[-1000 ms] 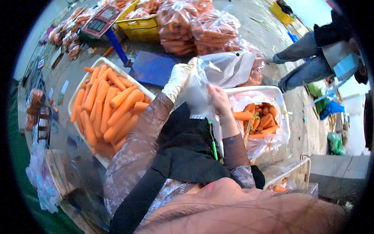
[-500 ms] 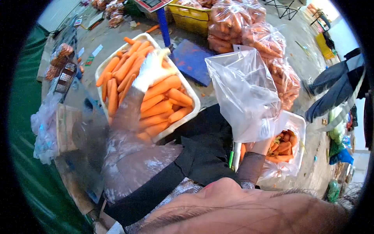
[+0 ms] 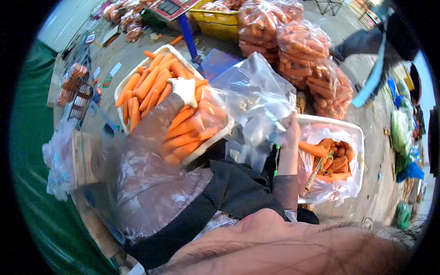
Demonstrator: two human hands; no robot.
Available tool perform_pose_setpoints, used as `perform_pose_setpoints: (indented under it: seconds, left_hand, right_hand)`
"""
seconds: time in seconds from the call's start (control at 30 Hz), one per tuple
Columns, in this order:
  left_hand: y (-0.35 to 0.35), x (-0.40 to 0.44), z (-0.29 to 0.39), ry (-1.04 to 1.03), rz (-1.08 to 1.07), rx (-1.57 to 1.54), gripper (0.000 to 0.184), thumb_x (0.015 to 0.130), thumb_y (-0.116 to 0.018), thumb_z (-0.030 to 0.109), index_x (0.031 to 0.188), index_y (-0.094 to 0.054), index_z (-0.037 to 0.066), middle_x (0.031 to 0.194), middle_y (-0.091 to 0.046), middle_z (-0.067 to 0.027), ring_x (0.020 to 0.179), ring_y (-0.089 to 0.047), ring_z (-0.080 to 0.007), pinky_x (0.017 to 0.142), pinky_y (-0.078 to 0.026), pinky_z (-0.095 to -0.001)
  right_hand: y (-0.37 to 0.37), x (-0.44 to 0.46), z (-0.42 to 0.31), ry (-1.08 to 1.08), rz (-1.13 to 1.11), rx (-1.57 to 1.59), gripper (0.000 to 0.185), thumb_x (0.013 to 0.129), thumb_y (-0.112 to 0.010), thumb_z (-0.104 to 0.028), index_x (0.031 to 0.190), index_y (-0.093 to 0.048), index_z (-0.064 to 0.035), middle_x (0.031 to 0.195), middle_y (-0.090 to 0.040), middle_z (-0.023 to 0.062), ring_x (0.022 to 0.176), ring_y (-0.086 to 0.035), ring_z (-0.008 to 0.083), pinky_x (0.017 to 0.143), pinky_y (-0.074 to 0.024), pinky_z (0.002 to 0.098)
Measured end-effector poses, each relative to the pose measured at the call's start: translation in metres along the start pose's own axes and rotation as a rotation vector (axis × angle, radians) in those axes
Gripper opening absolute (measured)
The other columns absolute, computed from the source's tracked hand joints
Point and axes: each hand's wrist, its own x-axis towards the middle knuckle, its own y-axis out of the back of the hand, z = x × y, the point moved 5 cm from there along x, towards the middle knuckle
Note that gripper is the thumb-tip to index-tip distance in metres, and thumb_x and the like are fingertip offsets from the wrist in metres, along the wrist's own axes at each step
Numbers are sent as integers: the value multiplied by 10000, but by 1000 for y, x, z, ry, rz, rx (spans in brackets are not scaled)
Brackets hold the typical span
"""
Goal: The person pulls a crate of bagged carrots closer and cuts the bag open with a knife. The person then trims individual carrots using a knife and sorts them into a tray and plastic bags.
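My left hand (image 3: 184, 90), in a white glove, lies over the carrots (image 3: 149, 82) heaped in a white tub (image 3: 120, 75). Its fingers look spread, and I see no carrot lifted in them. My right hand (image 3: 289, 130) is bare and grips the edge of a clear plastic bag (image 3: 254, 94). The bag hangs between the two tubs, its left part overlapping the carrots in the left one. Beside my right wrist stands a second white tub (image 3: 360, 151), lined with plastic and holding carrots and a wooden-handled tool (image 3: 313, 179).
Filled bags of carrots (image 3: 302, 46) are stacked beyond the tubs, near a yellow crate (image 3: 213, 19). A scale on a blue post (image 3: 189, 36) rises behind the left tub. Another person's leg (image 3: 362, 43) is at the upper right. Green sheeting (image 3: 41, 183) lines the left.
My right hand has swung the plastic bag left and down toward the left tub, uncovering the right tub. My left hand shifted slightly over the carrots. The other person has moved.
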Motion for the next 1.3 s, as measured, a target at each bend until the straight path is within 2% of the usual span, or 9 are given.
perform_pose_setpoints:
  seconds: [0.4,0.47,0.57,0.73,0.83,0.93,1.03,1.13,1.3]
  left_hand:
    - [82,-60,-25,-34,575,-803,760,481,-788,303,1137,-481,71,1058,-586,-164,1016,-570,-297,894,-427,-375]
    - [103,-79,-14,-430,537,-1131,743,507,-792,204,1162,-471,58,1084,-569,-116,1023,-562,-226,870,-448,-320]
    - [84,-80,57,-815,-87,-1402,730,522,-803,137,1175,-489,52,1120,-540,-73,1063,-514,-175,931,-405,-319]
    - [-13,-16,175,-780,-484,-1150,576,606,-778,253,1061,-543,-11,923,-609,-118,826,-588,-192,712,-484,-322]
    - [-50,12,222,-83,-1054,-1696,535,627,-781,297,1024,-564,11,900,-620,-126,759,-608,-224,647,-502,-366]
    - [-75,68,284,20,-913,-1849,464,659,-788,288,983,-578,31,834,-615,-107,695,-606,-251,602,-515,-417]
    - [-73,66,303,170,-726,-2043,439,643,-804,231,961,-586,21,837,-618,-118,677,-604,-276,574,-511,-445]
    - [-109,78,313,160,-735,-2023,376,732,-742,244,992,-585,23,872,-619,-106,754,-610,-260,645,-515,-417]
    - [-97,91,314,-519,-112,-1279,333,913,-497,289,1208,-499,134,1183,-567,-70,1053,-549,-249,844,-452,-365]
  right_hand:
    - [-6,15,-16,86,156,-122,238,915,-545,-283,733,-491,-141,568,-379,-57,440,-374,82,386,-300,243]
    - [-11,25,-13,49,94,-130,246,916,-544,-292,733,-491,-137,546,-364,-58,418,-351,78,371,-276,241]
    - [-27,32,-10,26,48,-225,273,917,-542,-321,742,-497,-117,503,-329,-63,382,-310,64,344,-222,233]
    - [-24,41,-29,107,62,-683,290,922,-526,-309,746,-542,-78,512,-369,-52,436,-356,54,392,-249,230]
    - [16,49,-42,278,167,-961,295,887,-566,-287,697,-579,-62,514,-460,-4,477,-455,142,472,-348,288]
    - [43,42,-55,287,276,-1807,165,788,-618,-217,822,-624,-56,765,-624,124,762,-611,333,678,-467,393]
    - [-14,10,-73,557,395,-2271,259,747,-615,-149,997,-604,-81,1033,-596,138,1018,-559,309,848,-445,383]
    - [-75,29,-48,938,-444,-1850,390,693,-591,-96,1081,-564,-78,1145,-568,106,1070,-529,289,874,-420,401]
    - [-68,123,38,552,-637,-2199,399,762,-569,-214,1147,-566,-109,1164,-580,111,1090,-542,288,902,-416,410]
